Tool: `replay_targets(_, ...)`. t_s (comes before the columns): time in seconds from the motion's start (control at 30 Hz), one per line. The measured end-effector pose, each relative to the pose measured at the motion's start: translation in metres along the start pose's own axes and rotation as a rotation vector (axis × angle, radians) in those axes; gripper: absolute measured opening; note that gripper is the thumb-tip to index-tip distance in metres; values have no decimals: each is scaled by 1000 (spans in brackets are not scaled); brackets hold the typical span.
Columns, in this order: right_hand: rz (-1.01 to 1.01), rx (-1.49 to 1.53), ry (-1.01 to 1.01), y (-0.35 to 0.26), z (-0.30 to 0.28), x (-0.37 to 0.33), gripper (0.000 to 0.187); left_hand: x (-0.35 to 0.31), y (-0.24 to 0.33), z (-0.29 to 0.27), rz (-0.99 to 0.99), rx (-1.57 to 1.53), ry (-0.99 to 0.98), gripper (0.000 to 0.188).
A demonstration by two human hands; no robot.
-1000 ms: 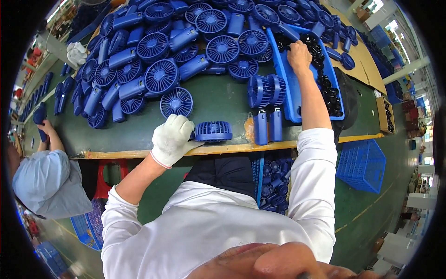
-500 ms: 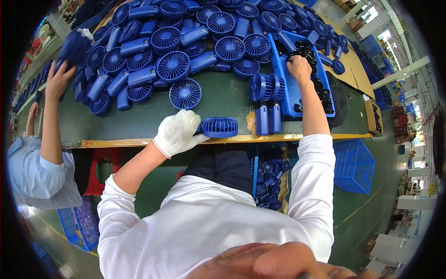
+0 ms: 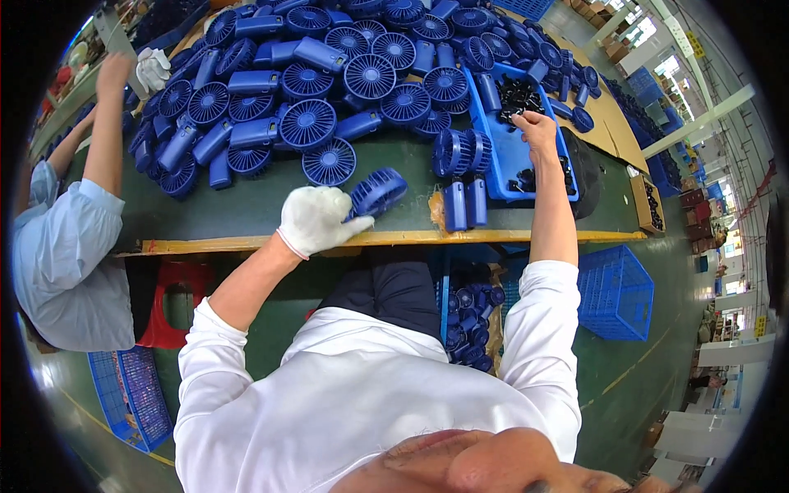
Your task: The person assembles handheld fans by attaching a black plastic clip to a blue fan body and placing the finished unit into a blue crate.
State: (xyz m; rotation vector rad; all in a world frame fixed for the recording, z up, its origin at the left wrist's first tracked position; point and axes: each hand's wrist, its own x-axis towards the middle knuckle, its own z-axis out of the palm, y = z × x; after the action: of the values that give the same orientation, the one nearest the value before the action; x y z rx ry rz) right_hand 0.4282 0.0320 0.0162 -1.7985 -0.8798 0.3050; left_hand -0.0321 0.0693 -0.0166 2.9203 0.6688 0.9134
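Note:
My left hand (image 3: 312,220), in a white glove, grips a blue handheld fan (image 3: 379,192) by its handle just above the table's near edge. The fan's round head is tilted up to the right, and its handle is mostly hidden by the glove. My bare right hand (image 3: 538,134) is over a blue tray (image 3: 503,156), thumb and fingers pinched together beside small black parts (image 3: 519,95). What sits between those fingertips is too small to make out. Left of the tray, two blue fans (image 3: 466,154) lie side by side with their handles (image 3: 465,205) toward me.
A large heap of blue fans (image 3: 308,123) covers the far side of the green table (image 3: 271,207). At the left, a co-worker's arm (image 3: 105,135) reaches past a white glove (image 3: 153,69). A cardboard box (image 3: 646,202) stands at the right corner, a blue crate (image 3: 616,292) below.
The fan in my left hand has tilted from level to slanting up. My right hand has pinched and shifted slightly in the tray. The co-worker's hand has moved away from a dark blue thing.

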Motion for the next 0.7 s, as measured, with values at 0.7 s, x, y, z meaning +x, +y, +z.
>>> replay_targets(0.7, -1138, -126, -230, -121, 76, -263, 25, 12, 84, -3, -611, -1252, -2, 38)
